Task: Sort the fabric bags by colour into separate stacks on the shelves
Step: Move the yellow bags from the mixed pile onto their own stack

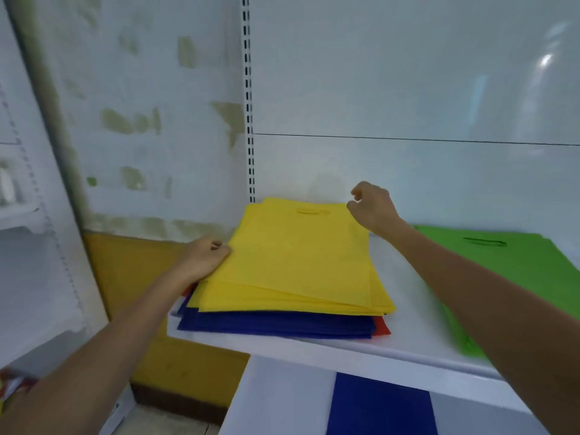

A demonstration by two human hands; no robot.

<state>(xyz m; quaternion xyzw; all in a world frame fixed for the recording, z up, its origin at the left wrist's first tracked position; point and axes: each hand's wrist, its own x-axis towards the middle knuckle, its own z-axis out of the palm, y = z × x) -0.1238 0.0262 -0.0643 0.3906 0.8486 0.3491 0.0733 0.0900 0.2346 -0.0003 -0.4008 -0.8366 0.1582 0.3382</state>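
Observation:
A mixed pile of flat fabric bags lies on the white shelf (417,334). Yellow bags (301,259) are on top, dark blue bags (276,324) under them, and a red bag (382,327) pokes out at the bottom right corner. My left hand (205,257) grips the left edge of the yellow bags, fingers curled under it. My right hand (372,207) hovers at the pile's far right corner with fingers loosely curled, holding nothing. Green bags (518,277) lie in their own stack to the right on the same shelf. One blue bag (381,406) lies on the shelf below.
A slotted white upright (248,120) stands behind the pile against the back panel. To the left is a stained wall with a yellow lower band (125,268), and another white shelving unit (28,215) at the far left.

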